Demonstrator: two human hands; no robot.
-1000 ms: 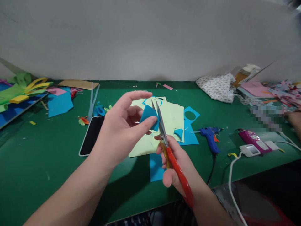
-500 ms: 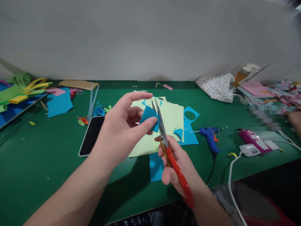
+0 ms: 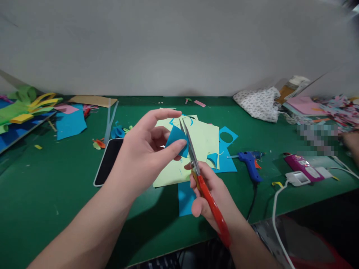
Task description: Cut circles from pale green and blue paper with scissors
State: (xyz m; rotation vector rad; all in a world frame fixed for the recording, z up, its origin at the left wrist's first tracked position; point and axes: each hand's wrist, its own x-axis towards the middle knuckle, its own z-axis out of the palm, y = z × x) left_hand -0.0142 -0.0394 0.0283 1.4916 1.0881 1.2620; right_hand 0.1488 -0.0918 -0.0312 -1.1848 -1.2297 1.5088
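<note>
My left hand (image 3: 148, 147) pinches a small piece of blue paper (image 3: 176, 139) between thumb and fingers, its index finger stretched out above. Red-handled scissors (image 3: 206, 188) are gripped in my right hand (image 3: 213, 194), blades pointing up and away. The narrowly parted blades stand at the right edge of the blue piece; whether they are biting into it I cannot tell. Beneath both hands lie pale green paper sheets (image 3: 206, 136). Blue offcuts surround them, among them a square with a round hole (image 3: 234, 132) and a larger sheet (image 3: 186, 203) nearer me.
A black-screened phone (image 3: 108, 160) lies left of the papers. To the right are a blue glue gun (image 3: 251, 164) and a purple device (image 3: 304, 168) with white cables. A patterned cloth (image 3: 258, 104) and paper scraps line the back. Another person's hand (image 3: 352, 144) shows at the right edge.
Both hands have shifted very slightly left together with the blue paper and the scissors. Everything else looks the same.
</note>
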